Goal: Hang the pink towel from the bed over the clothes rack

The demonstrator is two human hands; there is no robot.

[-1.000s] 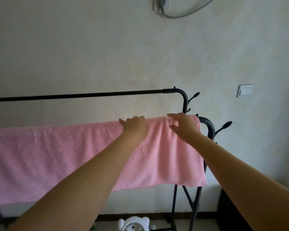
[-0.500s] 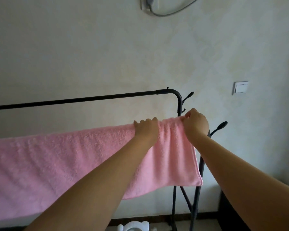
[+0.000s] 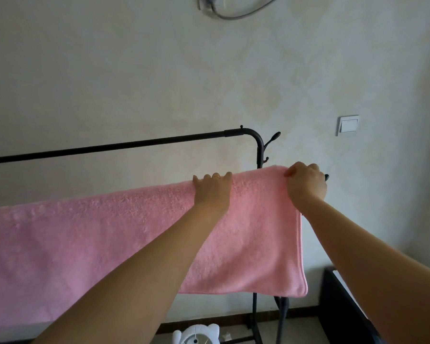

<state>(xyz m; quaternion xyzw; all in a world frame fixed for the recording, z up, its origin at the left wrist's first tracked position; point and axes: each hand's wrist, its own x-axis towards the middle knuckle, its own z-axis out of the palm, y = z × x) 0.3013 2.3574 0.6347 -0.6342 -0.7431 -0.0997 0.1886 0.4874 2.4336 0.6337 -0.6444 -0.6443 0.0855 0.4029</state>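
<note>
The pink towel [image 3: 90,239] hangs draped over the near bar of the black clothes rack [image 3: 139,144], spreading from the left frame edge to the rack's right end. My left hand [image 3: 212,192] lies on the towel's top fold, fingers curled over the hidden bar. At the towel's top right corner my right hand [image 3: 305,186] is closed on the cloth, beside a black hook knob. The rack's far bar is bare. The near bar is hidden under the towel.
A pale wall stands close behind the rack, with a light switch [image 3: 348,124] at right and a cable [image 3: 236,13] at the top. A white round object [image 3: 196,335] sits on the floor below. Dark furniture [image 3: 345,309] fills the lower right.
Both hands shifted right along the towel's top fold. My right hand went from flat with spread fingers to a closed grip on the towel's right corner, and the towel's right edge moved rightward.
</note>
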